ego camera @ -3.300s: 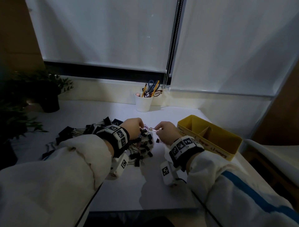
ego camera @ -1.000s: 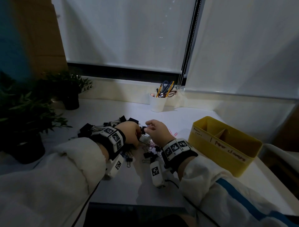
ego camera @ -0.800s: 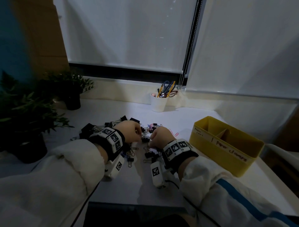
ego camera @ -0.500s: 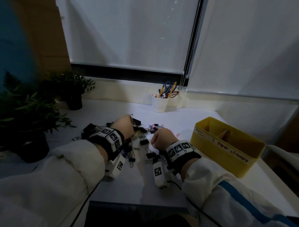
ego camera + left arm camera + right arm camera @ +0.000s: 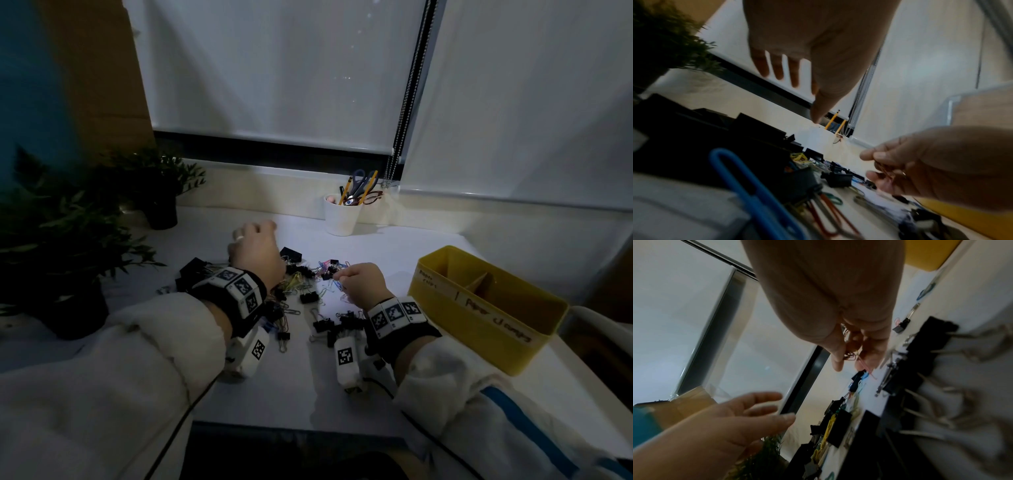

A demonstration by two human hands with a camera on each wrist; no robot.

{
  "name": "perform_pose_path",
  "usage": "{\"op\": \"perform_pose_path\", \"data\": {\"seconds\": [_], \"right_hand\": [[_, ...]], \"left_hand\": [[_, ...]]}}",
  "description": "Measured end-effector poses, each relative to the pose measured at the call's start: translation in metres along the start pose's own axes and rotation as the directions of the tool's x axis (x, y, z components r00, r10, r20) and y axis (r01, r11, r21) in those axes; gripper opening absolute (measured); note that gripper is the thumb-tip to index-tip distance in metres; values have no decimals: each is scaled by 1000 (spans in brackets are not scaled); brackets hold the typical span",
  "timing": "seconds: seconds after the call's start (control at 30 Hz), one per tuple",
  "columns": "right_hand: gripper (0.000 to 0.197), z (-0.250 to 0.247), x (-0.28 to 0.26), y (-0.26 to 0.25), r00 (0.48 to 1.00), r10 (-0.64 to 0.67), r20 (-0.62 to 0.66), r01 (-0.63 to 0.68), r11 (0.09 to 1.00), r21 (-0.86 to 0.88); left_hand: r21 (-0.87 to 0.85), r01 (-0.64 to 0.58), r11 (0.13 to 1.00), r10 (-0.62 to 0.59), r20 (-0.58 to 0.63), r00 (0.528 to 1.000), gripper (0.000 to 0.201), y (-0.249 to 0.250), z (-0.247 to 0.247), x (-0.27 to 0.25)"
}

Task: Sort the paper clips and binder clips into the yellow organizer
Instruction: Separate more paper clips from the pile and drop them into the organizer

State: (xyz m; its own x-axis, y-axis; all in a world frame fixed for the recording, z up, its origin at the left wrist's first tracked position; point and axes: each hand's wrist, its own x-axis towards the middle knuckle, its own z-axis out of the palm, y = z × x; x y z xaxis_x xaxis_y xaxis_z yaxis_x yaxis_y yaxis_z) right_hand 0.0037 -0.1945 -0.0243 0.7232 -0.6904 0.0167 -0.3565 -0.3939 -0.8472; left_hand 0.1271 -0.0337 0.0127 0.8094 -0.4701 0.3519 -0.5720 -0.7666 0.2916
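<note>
From the head view, the left hand hovers over the heap of clips on the bench, the yellow organizer well to the right. The left wrist view shows its fingers straight, holding nothing. In the right wrist view, the right hand pinches a few paper clips (pinkish) just above the heap.

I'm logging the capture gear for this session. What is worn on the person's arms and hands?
Both arms are in puffy white sleeves; the right one has a blue stripe. Each wrist carries a black band faced with white square-marker tiles, and a white camera pod with its own marker hangs below. A thin dark cable trails from the right pod. The left hand wears a pale ring.
</note>
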Motion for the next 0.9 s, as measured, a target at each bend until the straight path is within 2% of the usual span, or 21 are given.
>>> {"op": "perform_pose_path", "data": {"seconds": [0.03, 0.07, 0.13, 0.2, 0.23, 0.27, 0.37, 0.43, 0.47, 0.57, 0.7, 0.8, 0.9], "right_hand": [[29, 1, 0, -1, 1000, 13, -10, -12, 999, 35], [30, 2, 0, -2, 1000, 25, -11, -24, 999, 40], [29, 5, 2, -2, 1000, 7, -17, -8, 998, -55], [33, 8, 1, -1, 1000, -29, 3, 29, 987, -159], [34, 9, 1, -2, 998, -46, 33, 52, 978, -202], [34, 10, 0, -2, 996, -56, 73, 73, 964, -255], [38, 13, -1, -2, 990, -57, 130, 99, 934, -344], [24, 13, -6, -5, 984, -80, 160, 131, 933, -334], [32, 13, -7, -5, 983, -82, 165, 133, 935, -328], [21, 11, -11, -6, 978, -116, 174, 165, 939, -303], [17, 16, -9, -10, 970, -165, 177, 213, 928, -306], [39, 20, -8, -17, 951, -179, 251, 251, 924, -290], [56, 24, -8, -20, 911, -207, 356, 341, 864, -370]], "left_hand": [[-26, -108, 994, 109, 22, 994, 47, 5, 2, 0], [-78, -224, 972, 230, 93, 969, 38, 11, 4, -1], [-159, -381, 911, 413, 317, 854, 30, 20, 8, -7], [-132, -444, 886, 445, 508, 738, 35, 28, 12, -14], [-84, -476, 876, 439, 550, 711, 35, 31, 14, -16], [-38, -504, 863, 436, 561, 704, 31, 33, 16, -16], [31, -464, 885, 379, 531, 758, 13, 30, 15, -13], [34, -393, 919, 321, 513, 796, 8, 25, 11, -12], [42, -360, 932, 291, 504, 813, 9, 23, 9, -11], [85, -270, 959, 202, 460, 865, 15, 16, 4, -9], [137, -214, 967, 139, 423, 895, 19, 9, -1, -8], [163, -206, 965, 119, 427, 896, 24, 7, -4, -8], [139, -211, 967, 133, 430, 893, 31, 6, -4, -10]]}}
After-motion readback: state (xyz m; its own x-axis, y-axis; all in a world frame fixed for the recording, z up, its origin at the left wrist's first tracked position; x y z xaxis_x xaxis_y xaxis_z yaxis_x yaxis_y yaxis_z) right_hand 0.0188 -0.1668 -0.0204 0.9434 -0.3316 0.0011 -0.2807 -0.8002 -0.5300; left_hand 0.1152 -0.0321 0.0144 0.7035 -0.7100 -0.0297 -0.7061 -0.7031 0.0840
